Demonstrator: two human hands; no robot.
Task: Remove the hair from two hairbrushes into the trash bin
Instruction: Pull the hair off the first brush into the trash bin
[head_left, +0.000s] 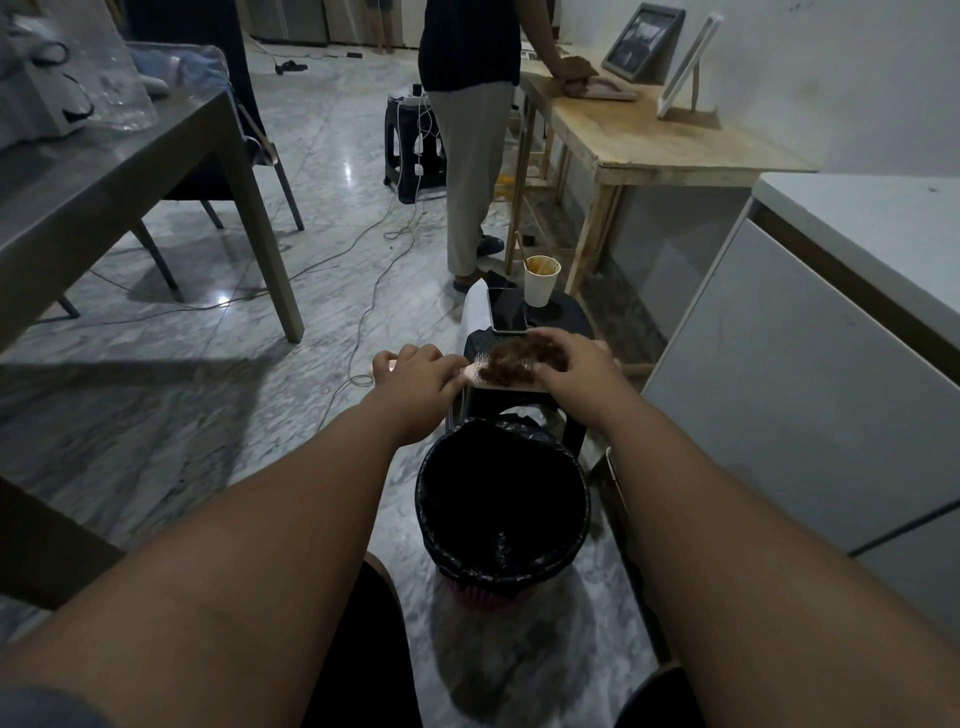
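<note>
Left hand (415, 371) gripped the pink hairbrush (475, 375) by its handle. Right hand (574, 364) had its fingers curled into the brown hair clump (514, 358). The brush was over the black stool (571, 317), just beyond the far rim of the trash bin (427, 499). Risk: hair pulled free there would likely drop on the stool or floor, missing the bin.

— What sort of place is that?
— A home, I'd say: marble floor (337, 171), dining table (130, 171) and chair (218, 176) on my left, framed picture (641, 41) on a wooden table (649, 140), trash bin (571, 457) by my knees.
</note>
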